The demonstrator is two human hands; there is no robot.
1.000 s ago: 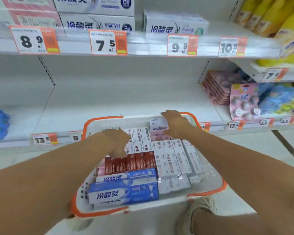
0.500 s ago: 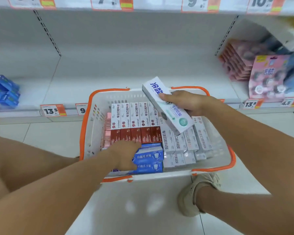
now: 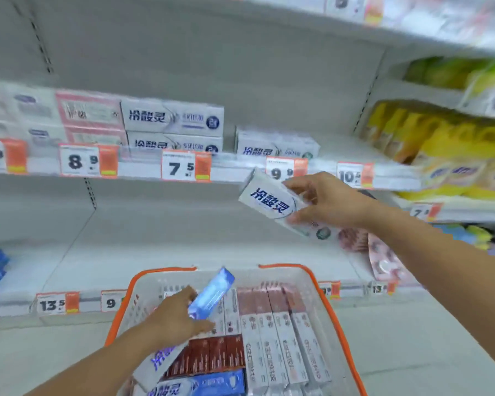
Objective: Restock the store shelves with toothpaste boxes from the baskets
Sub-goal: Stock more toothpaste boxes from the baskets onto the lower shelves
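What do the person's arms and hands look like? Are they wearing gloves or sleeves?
No gloves and no sleeves show. Both forearms are bare right up to the picture's edge. The left hand and right hand are bare too, with no ring, watch or bracelet that the picture shows.

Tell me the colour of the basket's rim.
Orange, around a white slotted basket; the head view, the only one, shows it clearly along the far edge and right side.

A shop aisle: white metal shelves [image 3: 183,230] run across from 9 to 3 o'clock, their edges lined with orange price tags [image 3: 186,168]. Boxed toothpaste [image 3: 173,118] is stacked at 11 o'clock, yellow packs [image 3: 440,144] at 2 o'clock, and an orange-rimmed basket [image 3: 335,298] of boxes sits at 6 o'clock.
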